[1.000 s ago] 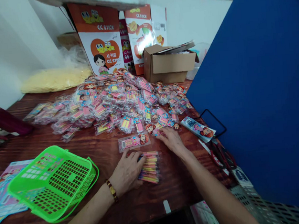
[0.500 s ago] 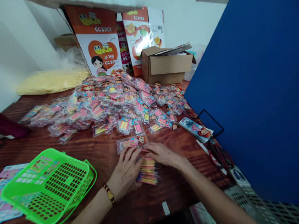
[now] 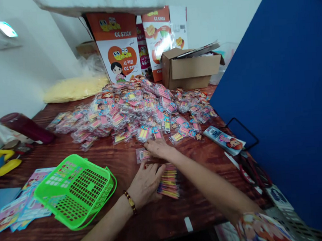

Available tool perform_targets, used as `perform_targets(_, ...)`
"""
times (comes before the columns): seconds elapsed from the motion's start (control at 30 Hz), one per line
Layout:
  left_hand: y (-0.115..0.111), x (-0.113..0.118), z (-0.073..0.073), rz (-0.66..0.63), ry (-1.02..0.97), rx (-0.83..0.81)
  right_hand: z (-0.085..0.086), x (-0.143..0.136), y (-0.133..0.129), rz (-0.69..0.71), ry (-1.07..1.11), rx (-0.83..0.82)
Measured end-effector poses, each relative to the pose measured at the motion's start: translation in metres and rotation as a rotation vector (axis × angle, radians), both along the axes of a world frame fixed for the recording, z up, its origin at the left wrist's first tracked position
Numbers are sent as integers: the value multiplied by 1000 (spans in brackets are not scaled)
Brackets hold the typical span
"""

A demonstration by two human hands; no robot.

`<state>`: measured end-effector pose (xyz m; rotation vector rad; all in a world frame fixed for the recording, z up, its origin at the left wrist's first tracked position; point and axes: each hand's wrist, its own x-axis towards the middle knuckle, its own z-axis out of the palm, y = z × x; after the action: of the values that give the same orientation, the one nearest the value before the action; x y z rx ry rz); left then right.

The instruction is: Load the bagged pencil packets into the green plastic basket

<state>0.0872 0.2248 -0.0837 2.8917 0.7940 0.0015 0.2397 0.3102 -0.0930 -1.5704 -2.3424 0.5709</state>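
Note:
A row of thin yellow, orange and purple sticks in clear wrapping [image 3: 169,183] lies on the dark wood-grain table. My left hand [image 3: 146,183] rests at the row's left edge, fingers bent; what its fingertips hold, if anything, is hidden. Beyond it, my right hand [image 3: 158,149] reaches over a flat clear packet [image 3: 142,155], covering its right part. Whether the fingers grip that packet is unclear. Behind the hands spreads a large heap of small packets with pink and yellow sticks [image 3: 129,108].
A green basket [image 3: 110,187] and printed cards [image 3: 30,203] lie at left, near a dark red bottle [image 3: 27,127]. Cartons [image 3: 193,68] stand behind the heap. At right are a stack of printed sleeves [image 3: 224,139], scissors [image 3: 255,170] and a blue panel [image 3: 282,100].
My right hand has moved off the stick row, forward and left, onto the flat packet. My left hand stays beside the row. The view has shifted left.

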Motion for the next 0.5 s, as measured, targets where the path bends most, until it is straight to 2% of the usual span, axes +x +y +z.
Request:
perform_targets(0.1, 0, -1, -4, 2, -17, 6, 7, -1, 3, -17, -73, -42)
perform_targets(0.2, 1, -1, -4, -13, -7, 4, 24, 27, 1, -48, -52, -51)
perform_targets(0.23, 1, -1, -3, -14, -4, 1, 28, 38, -1, -86, 43, -47)
perform_targets(0.3, 2, -1, 0, -11, 1, -5, 29, 59, -8, -192, 375, -64)
perform_targets(0.37, 1, 0, 2, -6, 4, -10, 18, 74, -20, -269, 721, -138)
perform_targets(0.4, 1, 0, 3, -6, 5, -13, 8, 80, -28, -277, 815, -193)
perform_targets(0.5, 1, -1, 2, -4, 3, -17, -23, 97, -54, -267, 883, -321)
